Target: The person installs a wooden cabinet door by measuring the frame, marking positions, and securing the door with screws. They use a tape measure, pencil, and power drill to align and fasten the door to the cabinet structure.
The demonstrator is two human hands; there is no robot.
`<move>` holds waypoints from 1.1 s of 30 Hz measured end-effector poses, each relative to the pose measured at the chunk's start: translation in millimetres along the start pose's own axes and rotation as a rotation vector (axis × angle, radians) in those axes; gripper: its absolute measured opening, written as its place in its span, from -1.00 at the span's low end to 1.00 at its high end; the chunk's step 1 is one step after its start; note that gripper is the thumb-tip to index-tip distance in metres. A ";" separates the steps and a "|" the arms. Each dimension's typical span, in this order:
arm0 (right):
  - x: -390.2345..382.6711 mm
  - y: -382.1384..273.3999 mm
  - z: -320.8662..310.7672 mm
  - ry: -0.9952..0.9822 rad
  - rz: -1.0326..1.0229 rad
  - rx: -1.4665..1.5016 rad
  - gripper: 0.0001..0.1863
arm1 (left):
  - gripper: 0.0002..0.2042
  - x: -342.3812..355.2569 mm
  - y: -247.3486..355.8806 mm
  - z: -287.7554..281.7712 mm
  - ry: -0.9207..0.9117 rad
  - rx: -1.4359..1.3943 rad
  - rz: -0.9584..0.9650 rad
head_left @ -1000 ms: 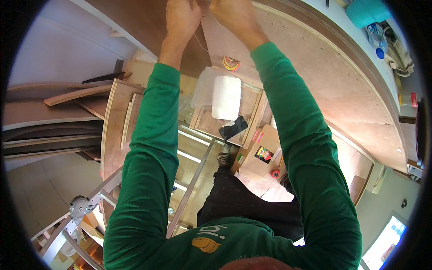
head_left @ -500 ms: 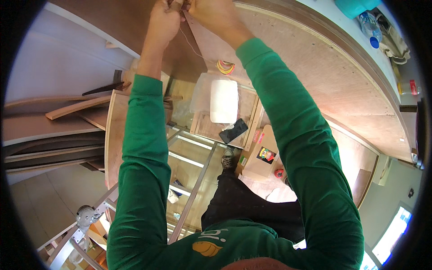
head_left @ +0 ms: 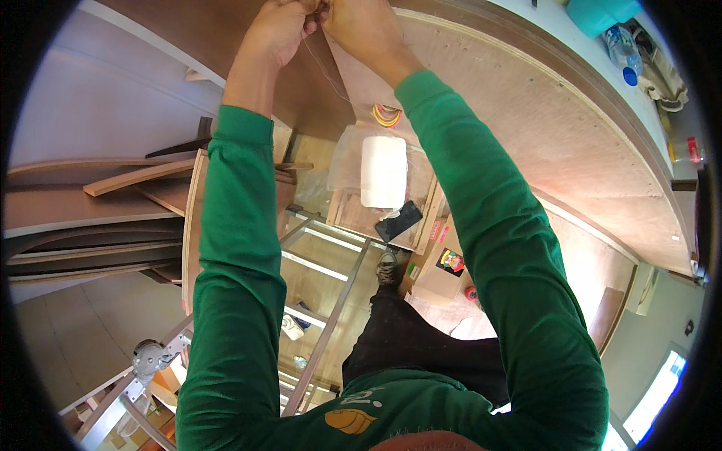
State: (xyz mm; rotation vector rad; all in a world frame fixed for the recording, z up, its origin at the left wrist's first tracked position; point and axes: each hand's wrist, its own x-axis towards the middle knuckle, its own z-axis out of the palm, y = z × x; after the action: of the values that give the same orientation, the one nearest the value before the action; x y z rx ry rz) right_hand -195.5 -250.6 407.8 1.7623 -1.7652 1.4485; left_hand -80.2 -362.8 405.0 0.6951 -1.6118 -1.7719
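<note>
**Both hands pinch a fine thread above a curved plywood form**

At far left, bent strips of bare wood (head_left: 113,180) lie stacked in shallow arcs, their grain pale and matte. A metal ladder (head_left: 323,278) with slim grey rungs stands below the green ribbed sleeves. The left hand (head_left: 277,31) is raised at the top of the frame, fingers curled closed on a thin pale thread (head_left: 331,79), which trails down toward a bundle of coloured elastic bands (head_left: 386,115). The right hand (head_left: 361,26), touching the left, is likewise closed around the same thread. Beneath them a white cylindrical roll (head_left: 383,171) rests beside a flat black phone (head_left: 398,220). At right sweeps a broad curved plywood panel (head_left: 541,128), smooth and reddish-brown.
</note>
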 end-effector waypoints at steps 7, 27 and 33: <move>0.0 3.0 -3.2 0.001 0.004 0.042 -0.85 | -0.86 -1.8 2.8 -0.8 -0.085 -0.109 -0.051; -20.4 2.3 -74.3 -0.070 -0.016 -0.194 -0.92 | -0.79 -6.3 16.4 -8.7 -0.065 0.077 -0.159; -19.7 5.4 -47.2 -0.002 0.048 -0.163 -0.88 | -0.78 0.6 20.0 -9.0 -0.050 0.057 -0.258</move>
State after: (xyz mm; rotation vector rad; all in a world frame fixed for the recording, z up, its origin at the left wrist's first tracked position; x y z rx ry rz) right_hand -216.8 -204.1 412.7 1.6511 -1.8800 1.2808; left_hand -71.8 -370.1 423.9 0.9276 -1.6718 -1.9437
